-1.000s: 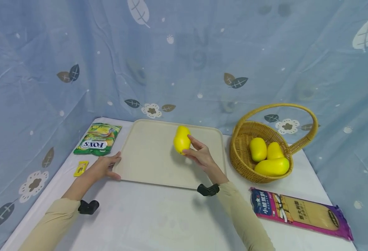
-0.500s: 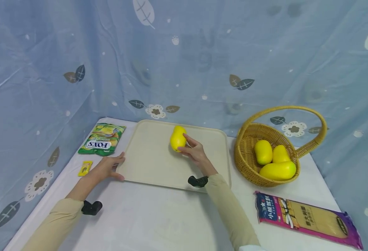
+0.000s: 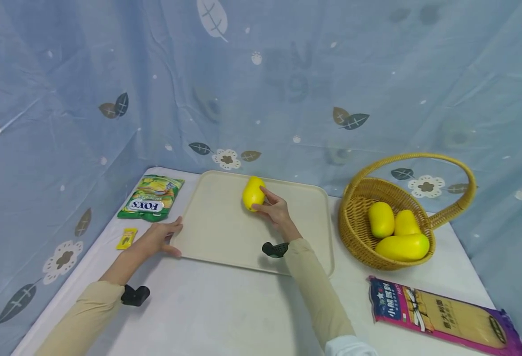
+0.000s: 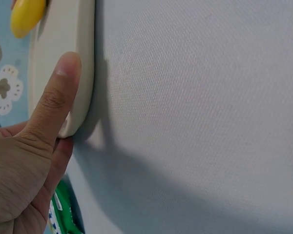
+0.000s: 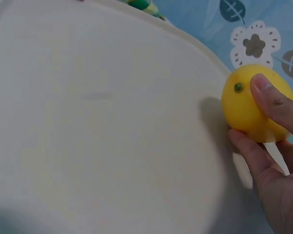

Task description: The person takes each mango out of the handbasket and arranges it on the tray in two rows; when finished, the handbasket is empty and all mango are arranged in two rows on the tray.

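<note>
The right hand (image 3: 276,211) pinches a yellow mango (image 3: 253,193) between thumb and fingers over the back middle of the beige tray (image 3: 225,232). In the right wrist view the thumb lies on the mango (image 5: 244,107) beside its green stem spot, with fingers on its lower side; whether it touches the tray is unclear. At the tray's front left corner, the left hand (image 3: 157,239) grips the edge. The left wrist view shows that thumb on top of the tray's rim (image 4: 85,63) and the fingers at its outer side and underneath.
A wicker basket (image 3: 354,237) with a tall handle holds three mangoes (image 3: 403,247) at the right. In front of it lies a pasta packet (image 3: 448,316). Left of the tray are a green FOX'S bag (image 3: 151,198) and a small yellow packet (image 3: 127,238). Patterned cloth (image 3: 287,74) hangs behind.
The right hand has carried the mango leftward over the tray and a little toward its back edge. The left hand keeps its place at the corner, while the head view has shifted slightly.
</note>
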A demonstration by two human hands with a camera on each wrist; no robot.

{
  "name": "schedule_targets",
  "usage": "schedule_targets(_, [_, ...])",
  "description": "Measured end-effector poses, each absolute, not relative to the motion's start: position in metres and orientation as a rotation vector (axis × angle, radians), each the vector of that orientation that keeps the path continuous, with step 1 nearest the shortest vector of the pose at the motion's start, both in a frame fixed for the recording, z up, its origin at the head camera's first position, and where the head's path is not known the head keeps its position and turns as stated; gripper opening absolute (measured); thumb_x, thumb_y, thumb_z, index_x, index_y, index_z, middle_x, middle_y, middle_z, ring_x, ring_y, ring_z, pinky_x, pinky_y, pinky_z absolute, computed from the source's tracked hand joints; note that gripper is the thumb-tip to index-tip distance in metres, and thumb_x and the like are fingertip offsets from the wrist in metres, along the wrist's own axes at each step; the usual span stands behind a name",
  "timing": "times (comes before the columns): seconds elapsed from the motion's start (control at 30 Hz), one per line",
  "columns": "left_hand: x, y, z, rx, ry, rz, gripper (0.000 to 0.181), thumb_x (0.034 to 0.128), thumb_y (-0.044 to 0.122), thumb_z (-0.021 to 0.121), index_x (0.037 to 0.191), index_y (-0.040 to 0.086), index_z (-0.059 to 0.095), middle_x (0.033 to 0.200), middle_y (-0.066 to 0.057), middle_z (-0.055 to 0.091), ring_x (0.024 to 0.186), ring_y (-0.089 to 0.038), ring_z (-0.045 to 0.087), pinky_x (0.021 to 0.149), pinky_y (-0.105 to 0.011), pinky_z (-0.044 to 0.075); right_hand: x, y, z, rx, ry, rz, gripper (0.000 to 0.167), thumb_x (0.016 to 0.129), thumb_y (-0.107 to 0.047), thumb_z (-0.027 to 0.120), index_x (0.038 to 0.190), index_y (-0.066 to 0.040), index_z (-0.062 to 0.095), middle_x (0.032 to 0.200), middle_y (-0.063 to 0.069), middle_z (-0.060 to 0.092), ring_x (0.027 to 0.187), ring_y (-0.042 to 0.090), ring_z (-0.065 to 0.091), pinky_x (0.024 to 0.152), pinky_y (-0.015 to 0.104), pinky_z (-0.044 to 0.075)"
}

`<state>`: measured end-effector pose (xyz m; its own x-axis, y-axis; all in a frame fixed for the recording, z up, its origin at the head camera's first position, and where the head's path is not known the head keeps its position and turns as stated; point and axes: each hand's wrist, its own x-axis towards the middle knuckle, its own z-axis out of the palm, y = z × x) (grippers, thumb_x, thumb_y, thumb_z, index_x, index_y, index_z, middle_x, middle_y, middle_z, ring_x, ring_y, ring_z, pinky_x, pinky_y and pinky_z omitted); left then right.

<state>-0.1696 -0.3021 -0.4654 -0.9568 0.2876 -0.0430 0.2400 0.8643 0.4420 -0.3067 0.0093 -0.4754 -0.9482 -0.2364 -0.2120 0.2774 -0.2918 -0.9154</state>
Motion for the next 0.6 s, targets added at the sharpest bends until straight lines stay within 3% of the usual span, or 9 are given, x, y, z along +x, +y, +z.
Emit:
schedule_targets(0.33, [-0.171,-0.302,-0.467,0.369,2.919,0.667,0.088,0.0607,0.023,0.086,0.131,-0.013,0.047,0.144,-0.028,0.033,0.126,-0.042,0.045,0.102,-0.049,0.040,-0.314,0.005,-0.475,0.038,1.742,-2.260,0.063,0.079,0.010,0.071,0.135,-0.014,0.056,0.155,0.005,0.031,0.123,0.027,0.054,0.079,0.029,0.058])
schedule_targets(0.6, [-0.170,-0.303,-0.467,0.396,2.908,0.747,0.088,0.0597,0.022,0.086,0.130,-0.015,0.047,0.142,-0.031,0.034,0.125,-0.044,0.044,0.102,-0.049,0.040,-0.319,0.002,-0.476,0.019,1.806,-2.236,0.064,0.077,0.009,0.073,0.135,-0.013,0.057,0.155,0.006,0.031,0.128,0.025,0.050,0.068,0.015,0.055])
